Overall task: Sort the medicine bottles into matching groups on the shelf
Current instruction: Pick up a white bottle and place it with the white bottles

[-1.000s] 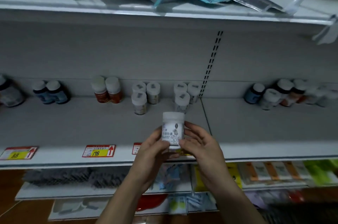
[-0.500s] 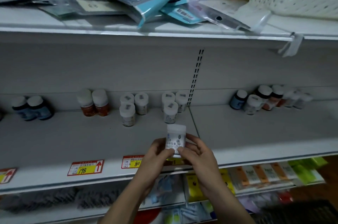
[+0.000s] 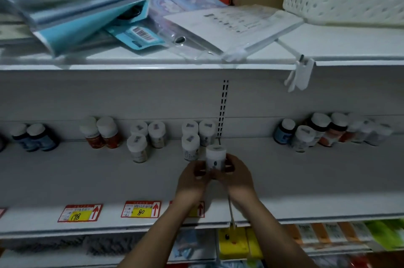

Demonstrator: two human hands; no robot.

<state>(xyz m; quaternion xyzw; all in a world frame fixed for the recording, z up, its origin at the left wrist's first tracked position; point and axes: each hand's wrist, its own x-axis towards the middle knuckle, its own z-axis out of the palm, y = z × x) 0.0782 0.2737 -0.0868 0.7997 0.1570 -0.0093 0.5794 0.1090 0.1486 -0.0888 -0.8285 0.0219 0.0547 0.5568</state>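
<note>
Left hand (image 3: 192, 177) and right hand (image 3: 237, 174) both grip white bottle (image 3: 215, 158) upright over shelf (image 3: 87, 180), just beside three matching bottles (image 3: 190, 146).

white bottle (image 3: 215, 158) | upright | beside three matching bottles (image 3: 190, 146)

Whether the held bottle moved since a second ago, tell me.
Yes. The white bottle went from the front edge of the shelf back, beside the white group.

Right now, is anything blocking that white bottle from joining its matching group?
Nothing visible does. The left hand and right hand hold the white bottle just right of the matching trio, over open shelf.
</note>
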